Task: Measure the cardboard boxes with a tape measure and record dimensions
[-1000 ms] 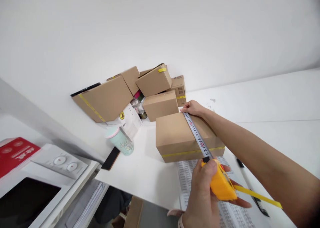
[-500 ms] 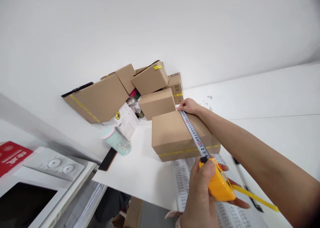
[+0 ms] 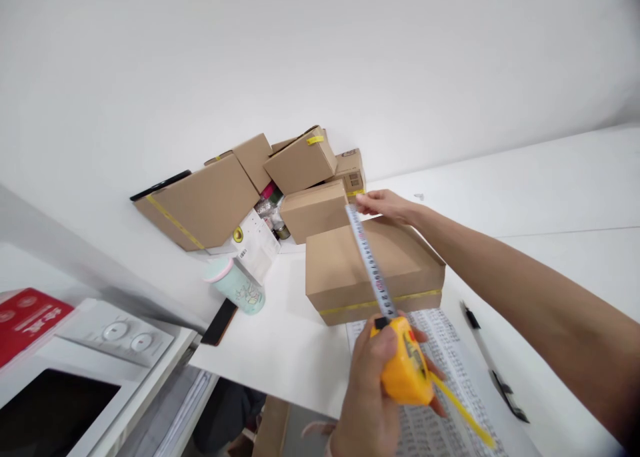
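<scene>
My left hand [image 3: 367, 383] is wrapped around the yellow body of a tape measure [image 3: 407, 367], its yellow strap hanging toward the lower right. The drawn-out metal blade [image 3: 369, 260] slants over a closed cardboard box [image 3: 333, 263] with a yellow tape band along its front. At the blade's far end, behind the box, my right hand [image 3: 385, 205] is closed, with the fingertips against the tip; the exact grip is small and partly hidden. Under the left hand and the tape body lies a printed sheet [image 3: 435, 337] covered with rows of text.
Several cardboard boxes [image 3: 300, 167] are stacked against the wall. A mint tumbler [image 3: 240, 290] stands left on the white table [image 3: 285, 350], by a dark flat object [image 3: 219, 322]. A pen [image 3: 493, 363] lies right of the sheet. A microwave [image 3: 75, 383] is at lower left.
Both hands and the tape blade have shifted left and the blade appears lifted off the box top. The tape body has moved left, uncovering more of the pen and sheet.
</scene>
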Available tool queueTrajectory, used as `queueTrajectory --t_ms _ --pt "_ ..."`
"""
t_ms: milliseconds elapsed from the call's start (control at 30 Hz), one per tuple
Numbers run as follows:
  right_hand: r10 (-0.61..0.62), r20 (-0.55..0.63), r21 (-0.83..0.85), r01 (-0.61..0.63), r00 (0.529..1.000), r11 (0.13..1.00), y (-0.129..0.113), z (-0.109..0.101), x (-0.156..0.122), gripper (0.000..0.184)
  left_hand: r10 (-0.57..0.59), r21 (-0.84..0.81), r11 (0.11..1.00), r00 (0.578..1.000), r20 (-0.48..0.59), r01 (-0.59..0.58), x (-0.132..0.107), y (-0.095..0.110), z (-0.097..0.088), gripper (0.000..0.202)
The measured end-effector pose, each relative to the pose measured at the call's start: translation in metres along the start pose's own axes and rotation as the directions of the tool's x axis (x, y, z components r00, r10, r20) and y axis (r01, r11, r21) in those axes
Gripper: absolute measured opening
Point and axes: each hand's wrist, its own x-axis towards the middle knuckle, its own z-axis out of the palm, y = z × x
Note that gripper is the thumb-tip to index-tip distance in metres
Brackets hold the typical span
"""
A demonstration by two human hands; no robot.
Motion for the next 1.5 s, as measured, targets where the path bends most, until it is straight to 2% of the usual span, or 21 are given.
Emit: queueTrajectory --t_ms 67,100,167,200,233,267,300,367,467,533,667,767,833,900,967,1033,1067,1167,1267,1400,1500 --pt "-0.011 -0.125 0.123 0.026 0.992 0.992 -0.003 -0.019 -0.014 0.042 0.171 0.058 0.984 0.983 -0.065 -0.168 -0.01 0.009 -0.017 0.049" --pt "0.007 -0.212 0.173 0.031 0.977 0.984 -0.001 -0.028 -0.025 0.04 0.284 0.12 0.955 0.95 -0.127 -0.27 -0.014 0.013 -0.027 0.051" --pt "0.095 -0.393 0.254 0.009 0.915 0.967 0.014 -0.042 -0.055 0.034 0.49 0.291 0.861 0.832 -0.258 -0.417 -0.019 0.02 -0.051 0.051" --pt "0.162 -0.434 0.272 -0.042 0.886 0.961 0.025 -0.046 -0.073 0.032 0.55 0.363 0.822 0.777 -0.305 -0.439 -0.02 0.022 -0.063 0.049" --pt "0.224 -0.437 0.282 -0.104 0.871 0.954 0.038 -0.048 -0.092 0.031 0.577 0.412 0.801 0.744 -0.337 -0.434 -0.018 0.024 -0.074 0.048" --pt "0.259 -0.43 0.281 -0.144 0.865 0.949 0.051 -0.047 -0.111 0.033 0.573 0.432 0.802 0.737 -0.359 -0.413 -0.016 0.025 -0.085 0.047" --pt "0.288 -0.407 0.278 -0.182 0.867 0.943 0.063 -0.044 -0.129 0.035 0.55 0.429 0.816 0.749 -0.369 -0.388 -0.012 0.026 -0.093 0.046" --pt "0.34 -0.287 0.278 -0.262 0.896 0.924 0.078 -0.035 -0.159 0.042 0.478 0.376 0.861 0.8 -0.363 -0.344 -0.002 0.027 -0.105 0.044" --pt "0.296 -0.078 0.279 -0.264 0.952 0.923 0.073 -0.023 -0.179 0.051 0.394 0.297 0.904 0.865 -0.31 -0.306 0.008 0.035 -0.11 0.041" --pt "0.235 -0.075 0.245 -0.21 0.969 0.947 0.053 -0.023 -0.176 0.05 0.388 0.271 0.908 0.886 -0.253 -0.321 0.012 0.048 -0.108 0.037" --pt "0.15 -0.22 0.036 -0.145 0.964 0.989 0.014 -0.032 -0.151 0.056 0.442 0.238 0.884 0.885 -0.148 -0.402 0.023 0.088 -0.097 0.037" --pt "0.142 -0.264 -0.06 -0.164 0.954 0.985 0.008 -0.037 -0.126 0.07 0.443 0.262 0.877 0.888 -0.121 -0.402 0.033 0.112 -0.082 0.041" --pt "0.175 -0.266 -0.074 -0.201 0.948 0.977 0.015 -0.037 -0.107 0.075 0.445 0.268 0.875 0.887 -0.122 -0.402 0.034 0.115 -0.068 0.041" --pt "0.174 -0.257 -0.136 -0.214 0.951 0.967 0.021 -0.037 -0.088 0.072 0.437 0.243 0.883 0.892 -0.114 -0.401 0.029 0.109 -0.053 0.041" --pt "0.118 -0.225 -0.259 -0.176 0.967 0.95 0.022 -0.037 -0.07 0.065 0.352 0.204 0.922 0.933 -0.08 -0.33 0.019 0.094 -0.038 0.041" --pt "0.037 -0.175 -0.377 -0.102 0.984 0.92 0.015 -0.037 -0.055 0.055 0.156 0.16 0.976 0.987 -0.03 -0.149 0.011 0.076 -0.024 0.044" --pt "0.003 -0.158 -0.407 -0.068 0.987 0.911 0.01 -0.037 -0.049 0.05 0.048 0.139 0.989 0.999 -0.01 -0.046 0.009 0.066 -0.019 0.045" --pt "-0.092 -0.154 -0.386 0.026 0.984 0.922 -0.011 -0.028 -0.035 0.04 -0.152 0.087 0.985 0.988 -0.007 0.152 0.012 0.043 -0.007 0.045" --pt "-0.109 -0.084 -0.324 0.076 0.991 0.943 -0.023 -0.015 -0.026 0.035 -0.175 0.072 0.982 0.984 -0.03 0.177 0.021 0.033 0.001 0.046" --pt "-0.026 0.075 -0.246 0.044 0.997 0.968 -0.019 0.001 -0.017 0.032 -0.2 0.047 0.978 0.979 -0.024 0.201 0.023 0.03 0.008 0.051" --pt "0.017 0.083 -0.249 0.005 0.996 0.968 -0.012 0.005 -0.014 0.035 -0.21 0.02 0.978 0.977 0.023 0.209 0.015 0.026 0.011 0.052"
